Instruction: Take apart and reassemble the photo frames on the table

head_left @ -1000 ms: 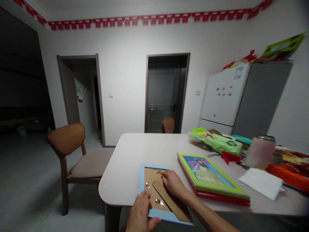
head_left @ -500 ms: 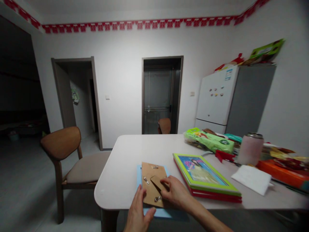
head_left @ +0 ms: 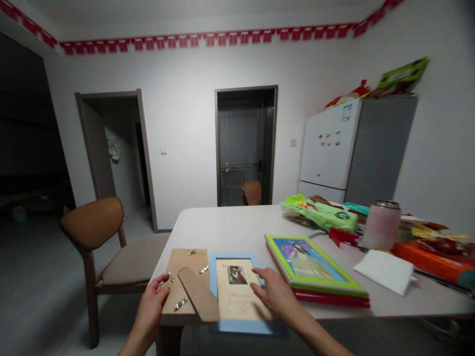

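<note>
Behind everything you face a white wall (head_left: 181, 118) with two doorways. The fridge (head_left: 326, 148) stands to the right, carrying a few small magnets. In front of you is the white bench (head_left: 226, 225), with a brown chair (head_left: 94, 222) at its left side. On the bench's right half, a green picture frame (head_left: 293, 282) lies face up on red frames (head_left: 330, 299), with a green bag (head_left: 334, 217) beyond it.

Nearer you, between your hands, the light blue frame (head_left: 245, 326) lies at the front of the bench, its near edge jutting past the bench's edge. A cream sheet (head_left: 233, 306) sits inside its border. The brown backing board (head_left: 176, 294) is out, just left of the frame, over the bench's front left corner; you cannot tell whether it rests there. Its stand (head_left: 198, 291) slants across it, the lower corner reaching the blue frame's side.

Your left hand (head_left: 150, 299) pinches the board's left edge between thumb and fingers. Your right hand (head_left: 276, 291) is over the blue frame's right side, fingers spread; contact is unclear. A pink can (head_left: 382, 227) stands farther right, behind a folded white tissue (head_left: 386, 272). Smallest are the photo (head_left: 236, 275) on the sheet and the board's four metal clips (head_left: 180, 303).
</note>
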The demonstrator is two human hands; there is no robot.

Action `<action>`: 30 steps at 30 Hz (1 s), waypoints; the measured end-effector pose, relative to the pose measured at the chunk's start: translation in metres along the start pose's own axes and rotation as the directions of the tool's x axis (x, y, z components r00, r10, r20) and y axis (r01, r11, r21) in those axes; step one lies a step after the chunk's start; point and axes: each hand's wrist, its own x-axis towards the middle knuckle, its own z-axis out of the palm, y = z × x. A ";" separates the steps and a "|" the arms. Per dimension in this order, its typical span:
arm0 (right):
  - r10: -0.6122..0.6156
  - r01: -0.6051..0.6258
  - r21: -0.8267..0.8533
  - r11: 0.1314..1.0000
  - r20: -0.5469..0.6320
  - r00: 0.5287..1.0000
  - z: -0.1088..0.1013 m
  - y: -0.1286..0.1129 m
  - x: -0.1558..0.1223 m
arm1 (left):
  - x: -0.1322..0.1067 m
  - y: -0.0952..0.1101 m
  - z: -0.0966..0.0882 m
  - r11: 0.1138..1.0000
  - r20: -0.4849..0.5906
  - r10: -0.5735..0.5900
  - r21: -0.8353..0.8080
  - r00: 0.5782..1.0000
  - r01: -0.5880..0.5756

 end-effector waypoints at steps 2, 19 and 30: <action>0.064 -0.063 -0.091 0.994 0.003 0.998 0.009 0.021 -0.002 | 0.004 -0.006 -0.013 0.997 -0.012 -0.009 0.080 1.000 0.010; 0.303 -0.357 0.650 0.670 0.199 0.932 -0.020 0.009 0.002 | -0.033 -0.021 0.064 0.531 0.314 0.477 0.641 0.821 -0.554; 0.232 -0.302 0.761 0.574 0.203 0.951 -0.030 0.003 0.002 | -0.066 0.020 0.137 0.339 0.550 0.603 0.478 0.577 -0.810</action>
